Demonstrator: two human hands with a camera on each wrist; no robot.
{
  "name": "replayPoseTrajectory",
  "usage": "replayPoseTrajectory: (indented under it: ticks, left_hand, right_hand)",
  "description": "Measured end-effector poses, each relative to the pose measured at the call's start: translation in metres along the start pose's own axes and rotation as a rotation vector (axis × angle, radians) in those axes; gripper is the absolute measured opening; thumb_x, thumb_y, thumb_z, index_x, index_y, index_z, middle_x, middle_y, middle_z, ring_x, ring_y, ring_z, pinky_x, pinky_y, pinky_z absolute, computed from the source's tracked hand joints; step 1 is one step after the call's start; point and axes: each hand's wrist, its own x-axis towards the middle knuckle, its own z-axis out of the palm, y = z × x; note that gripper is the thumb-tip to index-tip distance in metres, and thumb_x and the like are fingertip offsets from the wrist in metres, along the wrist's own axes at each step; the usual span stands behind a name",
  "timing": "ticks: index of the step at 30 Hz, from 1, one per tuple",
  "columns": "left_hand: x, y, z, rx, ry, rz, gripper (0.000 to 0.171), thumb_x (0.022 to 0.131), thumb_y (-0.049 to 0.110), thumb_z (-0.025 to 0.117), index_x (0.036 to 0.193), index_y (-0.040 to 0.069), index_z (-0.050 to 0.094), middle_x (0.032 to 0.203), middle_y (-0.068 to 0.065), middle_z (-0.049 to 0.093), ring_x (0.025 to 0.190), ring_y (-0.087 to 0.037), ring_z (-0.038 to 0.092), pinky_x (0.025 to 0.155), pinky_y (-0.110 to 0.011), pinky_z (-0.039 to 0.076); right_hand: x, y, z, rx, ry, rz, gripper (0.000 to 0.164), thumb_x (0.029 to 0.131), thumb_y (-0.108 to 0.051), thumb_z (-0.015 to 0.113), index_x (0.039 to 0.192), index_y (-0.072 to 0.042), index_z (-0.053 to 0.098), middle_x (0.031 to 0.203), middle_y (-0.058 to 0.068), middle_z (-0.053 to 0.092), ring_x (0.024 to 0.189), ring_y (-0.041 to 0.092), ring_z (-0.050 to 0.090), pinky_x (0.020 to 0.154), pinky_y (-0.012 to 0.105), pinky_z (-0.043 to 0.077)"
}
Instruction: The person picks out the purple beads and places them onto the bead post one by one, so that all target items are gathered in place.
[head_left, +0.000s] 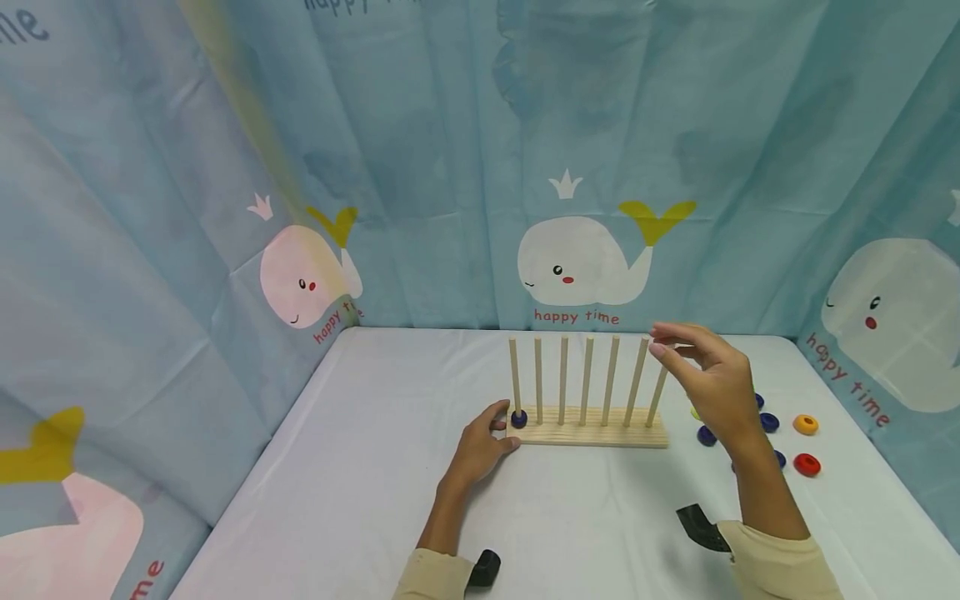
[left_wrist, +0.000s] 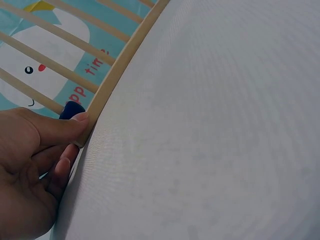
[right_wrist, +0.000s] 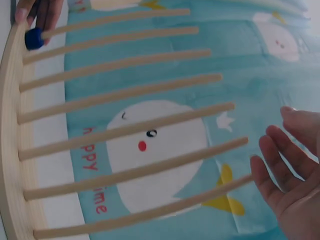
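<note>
A wooden peg rack stands on the table with a row of several upright pegs. One dark blue bead sits at the foot of its leftmost peg. My left hand grips the left end of the base; in the left wrist view its thumb presses the wood beside the bead. Near the tops of the rightmost pegs hovers my right hand, fingers loosely bent. The right wrist view shows nothing in that hand, with its fingertips close to the end of the last peg.
Loose beads lie right of the rack, partly behind my right hand and forearm: several blue ones, an orange one, a red one and a yellow-green one. A blue whale-print curtain hangs around the white table.
</note>
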Motion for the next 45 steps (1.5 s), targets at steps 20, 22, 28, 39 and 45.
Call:
replayPoseTrajectory:
  ticks: [20,22,28,39,45]
  left_hand:
    - [0.002,0.002,0.001,-0.022,-0.007,0.010,0.069,0.092,0.013,0.081,0.155,0.012,0.053,0.126,-0.013,0.071,0.119,-0.032,0.064,0.103,-0.057,0.048]
    - [0.001,0.003,0.001,-0.019,-0.009,0.007,0.069,0.092,0.013,0.081,0.155,0.012,0.053,0.126,-0.013,0.071,0.120,-0.032,0.064,0.103,-0.058,0.048]
    - [-0.001,0.004,0.000,-0.020,-0.005,-0.009,0.069,0.092,0.013,0.081,0.155,0.012,0.053,0.126,-0.013,0.070,0.119,-0.032,0.064,0.103,-0.057,0.048]
    - [0.000,0.001,-0.001,-0.024,-0.005,-0.009,0.069,0.093,0.013,0.080,0.156,0.012,0.053,0.126,-0.012,0.070,0.118,-0.031,0.064,0.103,-0.056,0.047]
    - [0.000,0.001,0.001,-0.016,-0.002,-0.018,0.069,0.093,0.012,0.080,0.156,0.013,0.053,0.125,-0.011,0.070,0.117,-0.028,0.063,0.101,-0.053,0.048]
  right_hand:
    - [-0.018,0.036,-0.048,-0.155,0.115,0.239,0.035,0.100,-0.016,0.075,0.134,-0.007,0.073,0.119,-0.020,0.073,0.107,-0.009,0.062,0.106,0.012,0.043]
    - [-0.019,0.041,-0.053,-0.166,0.119,0.266,0.036,0.100,-0.018,0.075,0.135,-0.008,0.072,0.117,-0.022,0.071,0.107,-0.009,0.062,0.105,0.011,0.043]
    - [-0.025,0.059,-0.068,-0.181,0.131,0.362,0.041,0.102,-0.024,0.073,0.141,-0.011,0.069,0.119,-0.022,0.071,0.106,-0.014,0.060,0.097,0.004,0.043]
    - [-0.038,0.093,-0.095,-0.236,0.151,0.566,0.051,0.104,-0.035,0.069,0.152,-0.022,0.060,0.132,-0.018,0.071,0.116,-0.013,0.057,0.116,0.030,0.044]
    - [-0.045,0.105,-0.102,-0.275,0.148,0.650,0.054,0.103,-0.039,0.069,0.153,-0.022,0.059,0.133,-0.015,0.071,0.116,-0.006,0.061,0.095,0.032,0.058]
